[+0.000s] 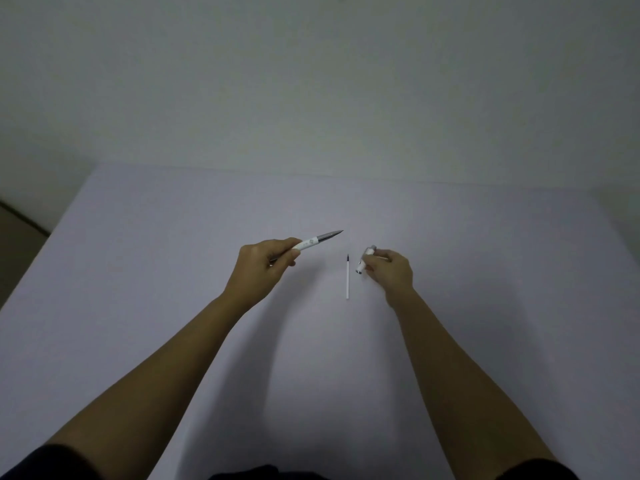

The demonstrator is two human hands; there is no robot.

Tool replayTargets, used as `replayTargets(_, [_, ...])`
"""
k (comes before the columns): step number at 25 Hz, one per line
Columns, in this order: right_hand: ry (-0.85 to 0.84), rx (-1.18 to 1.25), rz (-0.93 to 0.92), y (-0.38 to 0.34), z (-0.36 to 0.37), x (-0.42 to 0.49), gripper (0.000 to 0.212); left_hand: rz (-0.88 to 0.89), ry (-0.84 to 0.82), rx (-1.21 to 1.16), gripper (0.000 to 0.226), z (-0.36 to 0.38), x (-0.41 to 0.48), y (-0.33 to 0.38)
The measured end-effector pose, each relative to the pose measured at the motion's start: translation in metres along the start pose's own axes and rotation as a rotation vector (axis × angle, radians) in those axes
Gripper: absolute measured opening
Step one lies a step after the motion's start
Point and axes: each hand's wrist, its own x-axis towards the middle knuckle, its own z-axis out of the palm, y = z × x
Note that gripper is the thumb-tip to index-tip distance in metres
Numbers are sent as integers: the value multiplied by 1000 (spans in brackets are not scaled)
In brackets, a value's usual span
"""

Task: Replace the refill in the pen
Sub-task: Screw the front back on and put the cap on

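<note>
My left hand (263, 268) grips a white pen (313, 241) with a grey tapered front, its tip pointing up and to the right above the table. My right hand (391, 271) is closed around a short white pen cap (364, 260) with grey ends, held just above the table. Between the two hands a thin white refill (347, 277) with a dark tip lies on the table, pointing away from me. Neither hand touches the refill.
The work surface is a pale lilac table (311, 358) whose far edge meets a plain light wall. Its left edge runs diagonally, with a brownish floor (17, 237) beyond it.
</note>
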Motion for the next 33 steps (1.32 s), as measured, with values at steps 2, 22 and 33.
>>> replayTargets(2, [-92,356,16,-22,-5,-7,21,4,6,3,19,-3,-3,4])
replayTargets(22, [-416,461,-207,-70,1,-84,12,130,86,45,20,-14,-14,33])
replayTargets(33, [-380,153,-268,-54,13,-48,15,-12,-154,396,23,23,2,18])
